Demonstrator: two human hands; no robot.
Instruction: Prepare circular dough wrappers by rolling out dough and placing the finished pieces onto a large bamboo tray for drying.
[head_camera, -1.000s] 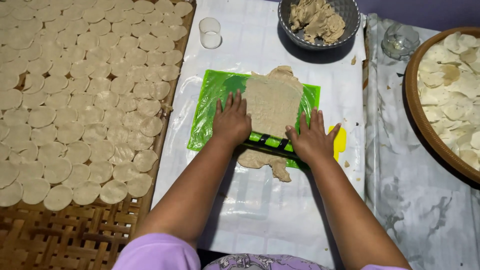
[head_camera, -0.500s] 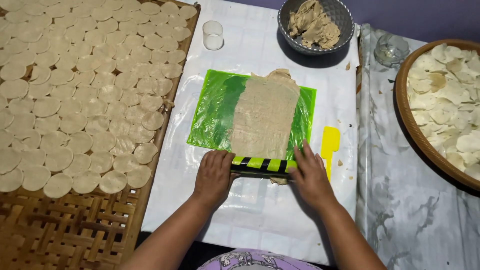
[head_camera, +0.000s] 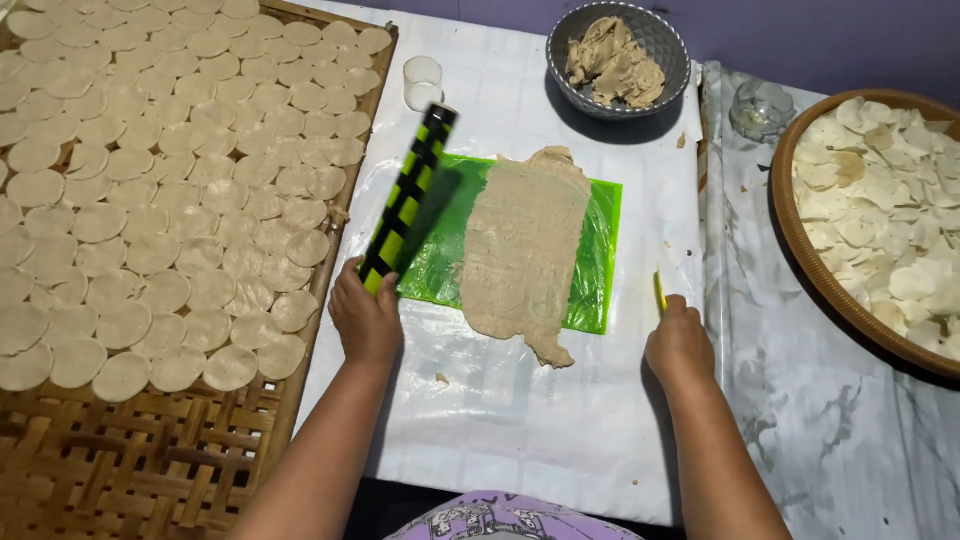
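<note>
My left hand (head_camera: 366, 320) grips the near end of a black and green striped rolling pin (head_camera: 408, 197), which is lifted and points away over the left edge of a green plastic sheet (head_camera: 598, 262). A thin, long slab of rolled beige dough (head_camera: 524, 250) lies on the sheet and runs past its near edge. My right hand (head_camera: 679, 343) rests on the white cloth to the right of the sheet, fingers closed around a yellow tool (head_camera: 660, 292) of which only a sliver shows.
A woven bamboo tray (head_camera: 150, 460) at left carries several rows of round dough discs (head_camera: 150, 190). A grey bowl of dough (head_camera: 618, 60) and a small clear cup (head_camera: 423, 82) stand at the back. A round basket of discs (head_camera: 880, 215) sits at right, a glass lid (head_camera: 760, 105) behind it.
Both hands left the rolling pin's ends at the dough's near edge. The left hand lifted the pin and swung it to the left; the right hand moved right to the yellow tool.
</note>
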